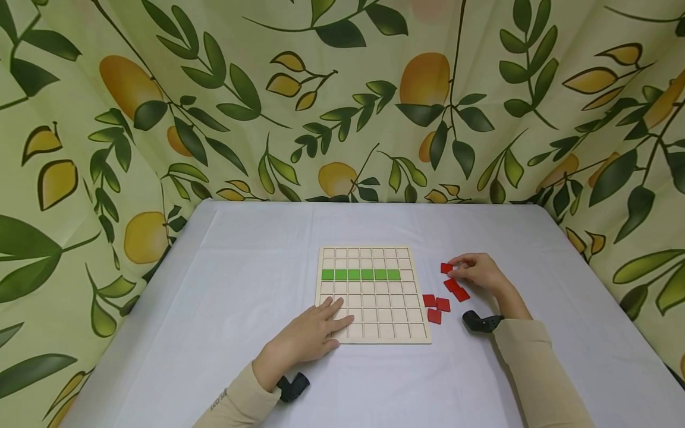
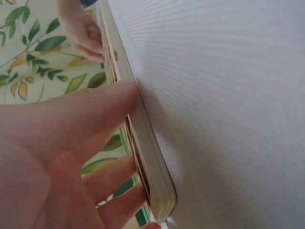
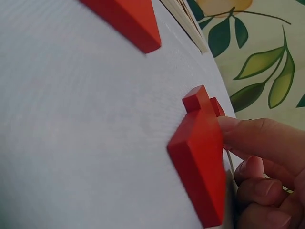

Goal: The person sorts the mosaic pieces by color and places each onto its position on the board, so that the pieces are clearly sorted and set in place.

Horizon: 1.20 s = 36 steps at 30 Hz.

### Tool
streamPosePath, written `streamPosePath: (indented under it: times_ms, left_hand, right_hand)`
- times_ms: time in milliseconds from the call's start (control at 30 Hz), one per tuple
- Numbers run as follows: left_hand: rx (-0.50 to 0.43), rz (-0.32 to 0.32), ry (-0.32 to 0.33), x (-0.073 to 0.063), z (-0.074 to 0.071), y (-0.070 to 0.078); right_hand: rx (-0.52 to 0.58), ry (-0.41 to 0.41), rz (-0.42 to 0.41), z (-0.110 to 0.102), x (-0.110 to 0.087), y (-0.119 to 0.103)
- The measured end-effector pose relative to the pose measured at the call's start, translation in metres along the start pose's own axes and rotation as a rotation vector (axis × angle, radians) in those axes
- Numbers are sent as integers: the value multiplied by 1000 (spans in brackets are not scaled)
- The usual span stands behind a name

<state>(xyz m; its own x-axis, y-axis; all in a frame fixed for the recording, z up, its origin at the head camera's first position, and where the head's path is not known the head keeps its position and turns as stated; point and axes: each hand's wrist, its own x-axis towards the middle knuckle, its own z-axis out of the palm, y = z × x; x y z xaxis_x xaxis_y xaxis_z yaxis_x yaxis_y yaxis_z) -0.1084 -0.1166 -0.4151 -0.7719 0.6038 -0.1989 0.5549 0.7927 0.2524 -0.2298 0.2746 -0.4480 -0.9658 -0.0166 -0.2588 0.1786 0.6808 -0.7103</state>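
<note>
A pale wooden grid board (image 1: 374, 315) lies on the table, with a row of several green square tiles (image 1: 361, 274) in its third row from the far side. My left hand (image 1: 310, 333) rests on the board's near left part, fingers spread; in the left wrist view its thumb (image 2: 114, 98) touches the board's side edge (image 2: 147, 148). To the right of the board, my right hand (image 1: 476, 272) pinches the edge of a red square tile (image 1: 445, 268) between thumb and forefinger. Its other fingers (image 3: 259, 193) are curled in. Overlapping red tiles (image 3: 200, 152) lie just below that hand.
Three more red tiles (image 1: 434, 316) sit close to the board's right edge. A white cloth (image 1: 241, 255) covers the table. Patterned curtains (image 1: 342, 119) stand behind and at both sides. Black devices (image 1: 293, 387) are strapped at both wrists.
</note>
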Motion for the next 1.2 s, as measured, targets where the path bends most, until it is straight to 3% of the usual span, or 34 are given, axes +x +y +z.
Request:
streamPosePath:
  times_ms: [1200]
  left_hand:
    - [-9,-7,2,0,0,0]
  right_hand:
    - [3,11,-108,15,-12,-21]
